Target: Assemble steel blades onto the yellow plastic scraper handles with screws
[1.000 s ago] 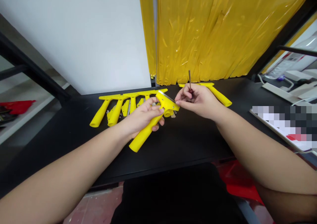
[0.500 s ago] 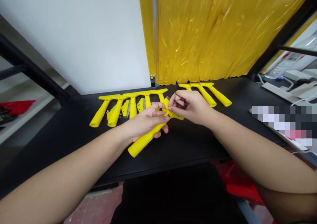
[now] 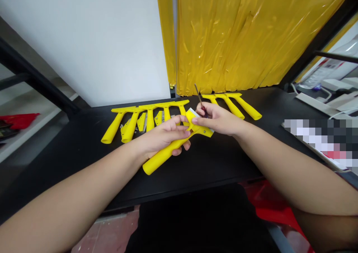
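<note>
My left hand [image 3: 170,133] is wrapped round the handle of a yellow scraper [image 3: 159,160], which lies tilted with its butt toward me. At the scraper's head a thin metal blade edge shows, with a small screw near the right corner. My right hand [image 3: 220,119] keeps a thin screwdriver [image 3: 199,94] in its curled fingers, the shaft pointing up and away. The right thumb presses on the face of the scraper's head. Its other fingers are partly hidden behind the head.
Several yellow scraper handles [image 3: 130,128] lie in a row at the back left of the black table [image 3: 223,163], with yellow plates [image 3: 142,122] and small screws among them. More yellow handles [image 3: 248,105] lie at the back right. A white panel and yellow plastic sheeting [image 3: 223,40] stand behind.
The scraper's head has turned and shifted slightly right, so its face and blade edge now show. In my right hand the screwdriver has swung to point upward, and the thumb rests on the head.
</note>
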### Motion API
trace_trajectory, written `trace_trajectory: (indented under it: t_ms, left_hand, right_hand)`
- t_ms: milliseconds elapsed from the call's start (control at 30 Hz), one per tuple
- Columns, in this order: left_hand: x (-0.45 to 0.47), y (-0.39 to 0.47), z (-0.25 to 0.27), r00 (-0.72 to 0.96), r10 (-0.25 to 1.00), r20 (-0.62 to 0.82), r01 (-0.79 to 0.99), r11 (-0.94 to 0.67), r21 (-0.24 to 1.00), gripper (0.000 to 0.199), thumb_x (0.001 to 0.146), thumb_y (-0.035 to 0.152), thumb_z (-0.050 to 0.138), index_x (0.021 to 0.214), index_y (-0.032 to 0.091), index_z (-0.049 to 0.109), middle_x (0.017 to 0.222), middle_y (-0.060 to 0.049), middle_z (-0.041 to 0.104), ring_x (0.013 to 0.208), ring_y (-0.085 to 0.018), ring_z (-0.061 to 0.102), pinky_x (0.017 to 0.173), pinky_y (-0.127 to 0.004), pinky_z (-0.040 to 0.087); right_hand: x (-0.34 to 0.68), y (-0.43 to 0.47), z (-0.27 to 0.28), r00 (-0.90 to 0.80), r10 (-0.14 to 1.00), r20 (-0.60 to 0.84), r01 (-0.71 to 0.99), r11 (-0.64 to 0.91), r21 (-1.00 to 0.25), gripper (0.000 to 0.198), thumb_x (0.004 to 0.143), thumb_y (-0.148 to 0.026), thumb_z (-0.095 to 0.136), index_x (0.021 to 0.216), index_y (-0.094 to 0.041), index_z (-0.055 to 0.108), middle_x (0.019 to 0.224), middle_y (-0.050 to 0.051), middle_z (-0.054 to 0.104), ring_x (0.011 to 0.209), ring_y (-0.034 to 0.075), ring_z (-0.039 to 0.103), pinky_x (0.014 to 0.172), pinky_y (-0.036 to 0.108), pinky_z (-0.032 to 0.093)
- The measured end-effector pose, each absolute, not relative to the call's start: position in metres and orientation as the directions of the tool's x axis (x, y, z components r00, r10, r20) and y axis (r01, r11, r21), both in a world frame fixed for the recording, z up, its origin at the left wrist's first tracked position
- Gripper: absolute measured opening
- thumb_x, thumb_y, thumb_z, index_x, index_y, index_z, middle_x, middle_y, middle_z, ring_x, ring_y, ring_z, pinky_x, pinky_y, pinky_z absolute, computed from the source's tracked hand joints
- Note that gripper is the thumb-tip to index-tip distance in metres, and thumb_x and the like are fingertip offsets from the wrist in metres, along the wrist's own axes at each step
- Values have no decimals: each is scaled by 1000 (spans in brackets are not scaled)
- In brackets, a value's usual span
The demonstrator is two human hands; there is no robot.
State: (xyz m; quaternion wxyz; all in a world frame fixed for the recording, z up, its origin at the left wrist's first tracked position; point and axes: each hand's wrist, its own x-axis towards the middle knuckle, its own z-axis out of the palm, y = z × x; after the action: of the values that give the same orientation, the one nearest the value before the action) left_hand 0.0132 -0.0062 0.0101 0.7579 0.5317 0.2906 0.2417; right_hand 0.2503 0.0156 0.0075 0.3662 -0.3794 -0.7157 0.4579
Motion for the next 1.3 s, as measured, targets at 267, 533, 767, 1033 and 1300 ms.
trace_trajectory:
  t_ms: [267, 533, 767, 1033, 1300]
  left_hand:
    - [14, -3, 14, 616, 774, -148, -197, 334, 922, 45, 87, 18, 85, 113, 23, 50, 93, -2, 70, 64, -13, 67, 42, -15, 41]
    - [15, 3, 13, 443, 885, -142, -310, 300, 902, 44, 86, 12, 84, 112, 22, 50, 92, -3, 69, 65, -13, 68, 43, -15, 40]
    - [15, 6, 8, 441, 889, -125, -310, 282, 908, 48, 83, 15, 87, 113, 23, 50, 90, -2, 69, 65, -14, 68, 42, -15, 39]
    - [15, 4, 7, 443, 894, -71, -258, 203, 945, 48, 85, 19, 86, 113, 24, 47, 89, 0, 67, 68, -14, 67, 45, -16, 44]
    - [21, -7, -1, 251, 959, 135, -66, -122, 990, 41, 90, 22, 81, 112, 26, 46, 116, -4, 62, 67, -12, 69, 44, -20, 50]
  right_hand:
    - [273, 26, 5, -239, 913, 331, 318, 396, -861, 18, 96, -35, 64, 97, -26, 49, 78, -3, 53, 69, 17, 46, 63, 32, 38]
    - [290, 16, 21, -323, 776, 541, 443, 629, -638, 17, 94, -29, 73, 104, -25, 60, 95, 2, 63, 81, 19, 58, 76, 35, 46]
    - [287, 13, 19, -335, 804, 491, 500, 593, -631, 18, 93, -31, 74, 101, -25, 59, 85, 0, 60, 71, 17, 52, 65, 32, 41]
    - [288, 14, 19, -347, 784, 515, 583, 610, -537, 17, 93, -32, 74, 101, -26, 61, 85, 2, 64, 71, 19, 56, 67, 35, 44]
    - [275, -2, 26, -282, 646, 709, 593, 698, -401, 14, 95, -41, 76, 98, -28, 74, 96, 10, 73, 84, 28, 63, 80, 45, 50]
